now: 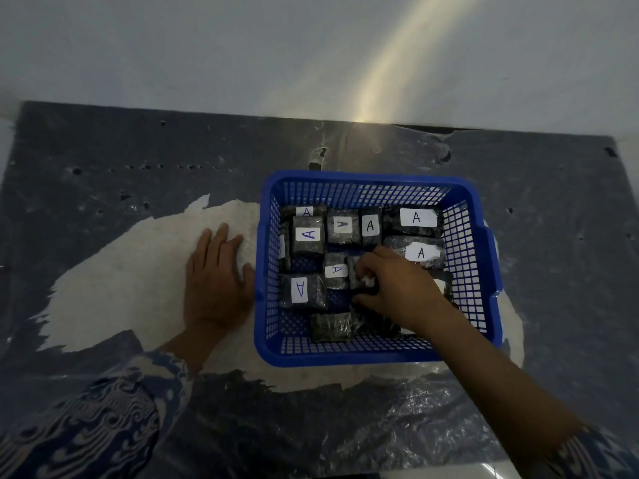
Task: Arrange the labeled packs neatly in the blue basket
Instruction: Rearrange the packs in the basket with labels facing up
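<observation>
A blue plastic basket [377, 354] with lattice walls sits on the table, right of centre. Inside lie several dark wrapped packs with white labels marked "A", such as one at the far right [416, 218], one at the left [307, 236] and one lower left [301, 290]. An unlabeled-side pack [331, 327] lies near the front wall. My right hand [390, 285] reaches into the basket's middle, fingers curled on a dark pack [356, 271] with a bit of white label showing. My left hand [216, 274] rests flat on the table, touching the basket's left wall.
The table is covered with dark, worn plastic sheeting [138, 174] torn to show a pale patch [131, 271] under my left hand. A white wall [311, 46] rises right behind the table's far edge. Patterned blue sleeves cover both forearms.
</observation>
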Available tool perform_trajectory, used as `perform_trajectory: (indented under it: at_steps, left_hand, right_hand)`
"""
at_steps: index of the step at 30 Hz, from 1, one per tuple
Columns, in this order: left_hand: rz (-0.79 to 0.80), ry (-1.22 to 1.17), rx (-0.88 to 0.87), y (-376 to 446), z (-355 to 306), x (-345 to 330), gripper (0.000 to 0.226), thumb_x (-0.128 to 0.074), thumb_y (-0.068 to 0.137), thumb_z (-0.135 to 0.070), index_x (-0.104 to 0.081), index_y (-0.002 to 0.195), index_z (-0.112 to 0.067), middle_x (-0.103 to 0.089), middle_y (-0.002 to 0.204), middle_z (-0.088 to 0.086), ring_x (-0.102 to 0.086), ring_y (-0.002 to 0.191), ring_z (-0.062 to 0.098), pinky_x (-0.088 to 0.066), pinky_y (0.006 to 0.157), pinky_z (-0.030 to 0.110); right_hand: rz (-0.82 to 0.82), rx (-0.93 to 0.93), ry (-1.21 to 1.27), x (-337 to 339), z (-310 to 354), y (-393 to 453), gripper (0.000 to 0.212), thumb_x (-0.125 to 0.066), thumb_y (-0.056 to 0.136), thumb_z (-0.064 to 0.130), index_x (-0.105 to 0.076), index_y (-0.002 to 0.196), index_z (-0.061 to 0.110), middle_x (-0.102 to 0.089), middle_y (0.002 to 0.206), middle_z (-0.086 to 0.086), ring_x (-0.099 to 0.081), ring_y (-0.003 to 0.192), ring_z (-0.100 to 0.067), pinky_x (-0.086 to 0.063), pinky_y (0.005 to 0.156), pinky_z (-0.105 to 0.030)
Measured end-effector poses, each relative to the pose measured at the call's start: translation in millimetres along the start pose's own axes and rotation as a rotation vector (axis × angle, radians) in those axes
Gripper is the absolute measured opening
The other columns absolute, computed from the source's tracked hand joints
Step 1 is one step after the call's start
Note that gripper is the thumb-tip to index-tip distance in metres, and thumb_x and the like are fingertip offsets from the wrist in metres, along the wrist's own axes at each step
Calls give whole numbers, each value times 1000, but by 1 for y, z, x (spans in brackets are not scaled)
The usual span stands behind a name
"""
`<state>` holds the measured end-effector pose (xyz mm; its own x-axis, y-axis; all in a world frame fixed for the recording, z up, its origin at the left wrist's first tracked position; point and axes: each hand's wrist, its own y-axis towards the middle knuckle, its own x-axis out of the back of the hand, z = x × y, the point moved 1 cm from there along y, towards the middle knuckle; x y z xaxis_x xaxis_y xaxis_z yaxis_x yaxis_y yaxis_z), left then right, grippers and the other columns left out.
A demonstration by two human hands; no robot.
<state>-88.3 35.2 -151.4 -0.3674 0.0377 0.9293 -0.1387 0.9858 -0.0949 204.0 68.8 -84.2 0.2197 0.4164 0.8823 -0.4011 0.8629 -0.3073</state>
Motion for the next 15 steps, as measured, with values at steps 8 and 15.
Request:
perform_trajectory:
  at_steps: [8, 15]
  left_hand:
    - [7, -6, 8, 1, 1, -1, 58, -62, 94, -32, -43, 146, -13, -28, 162, 10, -17, 152, 28, -20, 121, 51]
    - [-11, -40, 3, 0, 1, 0, 55, -49, 95, -36, -46, 145, -12, -30, 161, 11, -18, 152, 29, -20, 121, 51]
  right_hand:
    - [-33, -62, 72, -2, 3, 7, 27, -67, 90, 31, -65, 116, 22, -57, 104, -2, -58, 93, -22, -52, 73, -36]
    - [-46, 9, 101, 14, 29, -8, 15, -63, 91, 39, -67, 103, 30, -63, 101, 7, -61, 86, -14, -55, 71, -37]
